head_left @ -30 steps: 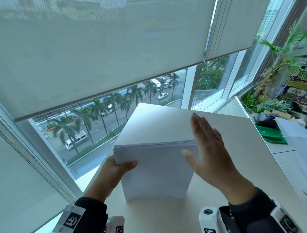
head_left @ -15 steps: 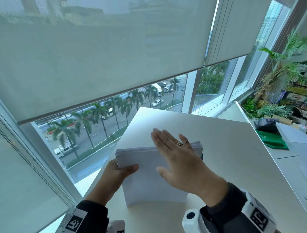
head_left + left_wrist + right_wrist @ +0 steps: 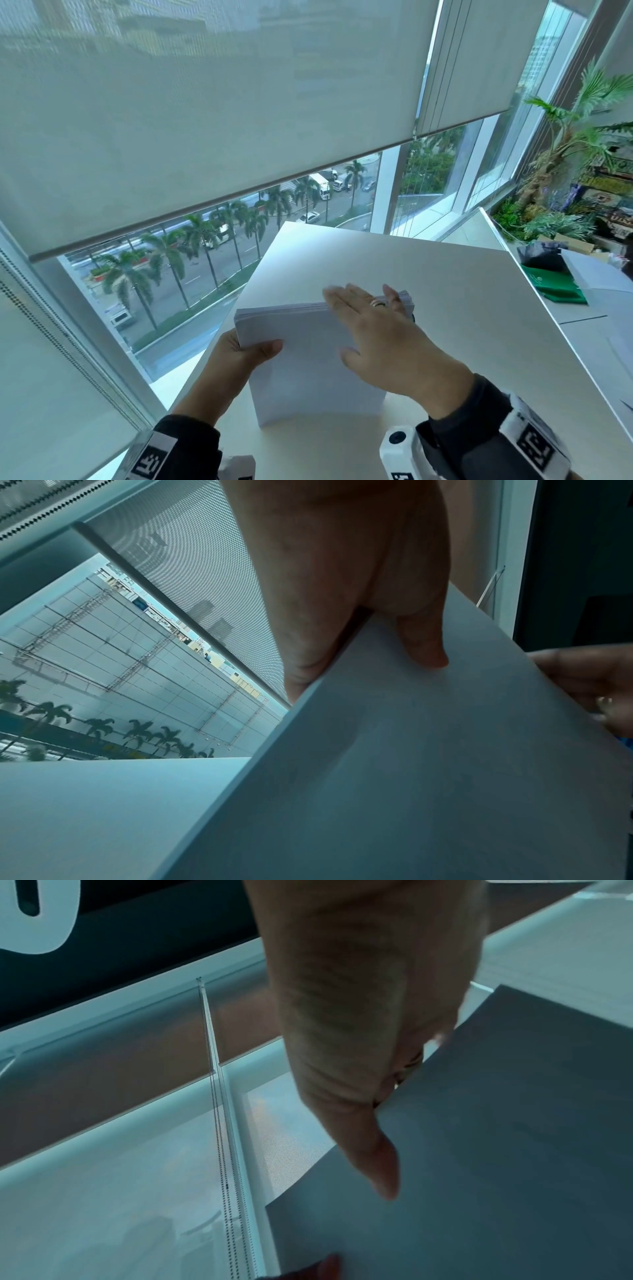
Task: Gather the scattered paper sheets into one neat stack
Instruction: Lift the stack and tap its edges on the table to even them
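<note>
Two hands (image 3: 236,359) (image 3: 383,346) pinch and press the paper stack (image 3: 308,363); green folder (image 3: 561,289) sits well apart

A smooth white rectangular table (image 3: 479,308) stands against the window. A thick stack of white paper sheets (image 3: 308,359) stands on its lower edge near the table's near left corner. Far right lies a green folder (image 3: 555,287).

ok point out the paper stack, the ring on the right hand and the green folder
paper stack (image 3: 308,373), head view, on its bare front sheet between the hands
ring (image 3: 377,303), head view, on the band round a finger of the right hand
green folder (image 3: 555,287), head view, on its green cover at the table's right
</note>
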`<state>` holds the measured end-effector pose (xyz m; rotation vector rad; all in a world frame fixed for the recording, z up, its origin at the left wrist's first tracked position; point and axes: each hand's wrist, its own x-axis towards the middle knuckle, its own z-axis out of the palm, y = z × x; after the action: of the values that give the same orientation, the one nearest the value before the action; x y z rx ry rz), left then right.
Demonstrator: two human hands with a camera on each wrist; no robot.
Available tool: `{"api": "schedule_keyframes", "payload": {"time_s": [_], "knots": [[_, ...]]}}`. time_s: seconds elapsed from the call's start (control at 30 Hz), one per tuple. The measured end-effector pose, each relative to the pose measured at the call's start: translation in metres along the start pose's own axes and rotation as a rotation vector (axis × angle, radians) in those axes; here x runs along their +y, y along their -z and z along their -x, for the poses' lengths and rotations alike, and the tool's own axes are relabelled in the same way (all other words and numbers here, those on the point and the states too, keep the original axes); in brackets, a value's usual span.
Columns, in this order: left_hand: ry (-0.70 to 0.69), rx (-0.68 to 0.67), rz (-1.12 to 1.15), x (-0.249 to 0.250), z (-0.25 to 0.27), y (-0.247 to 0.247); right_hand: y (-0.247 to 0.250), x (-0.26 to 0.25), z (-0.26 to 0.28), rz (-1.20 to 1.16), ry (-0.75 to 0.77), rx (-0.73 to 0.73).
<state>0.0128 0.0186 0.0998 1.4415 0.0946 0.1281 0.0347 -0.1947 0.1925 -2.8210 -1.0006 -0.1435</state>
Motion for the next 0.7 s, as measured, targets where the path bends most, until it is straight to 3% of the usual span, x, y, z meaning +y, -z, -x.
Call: {"api": "schedule_keyframes", "payload": {"time_s": [0.07,0.2,0.3,0.37,0.47,0.53,0.6,0.7], "knots": [[-0.006,-0.005,-0.005,0.001,0.001,0.000,0.002,0.010,0.007,0.024,-0.023,-0.006],[-0.013,-0.005,-0.011,0.001,0.000,-0.001,0.002,0.029,0.019,-0.027,-0.207,0.200],[0.002,-0.011,-0.009,0.000,-0.001,0.000,-0.006,0.048,0.031,-0.212,-0.270,0.050],[0.011,-0.003,-0.004,-0.002,-0.002,0.001,-0.017,0.060,0.035,-0.477,-0.295,0.217],[0.018,-0.003,-0.009,-0.003,-0.003,0.002,-0.034,0.070,0.034,-0.999,-0.494,0.554],[0.019,-0.005,-0.009,-0.004,-0.003,0.002,-0.048,0.073,0.034,-1.326,-0.594,0.686],[0.017,-0.007,-0.011,-0.003,-0.002,0.003,-0.057,0.073,0.036,-1.489,-0.554,0.590],[0.004,-0.016,-0.019,-0.003,-0.002,0.004,-0.069,0.064,0.034,-1.449,-0.347,0.207]]}}
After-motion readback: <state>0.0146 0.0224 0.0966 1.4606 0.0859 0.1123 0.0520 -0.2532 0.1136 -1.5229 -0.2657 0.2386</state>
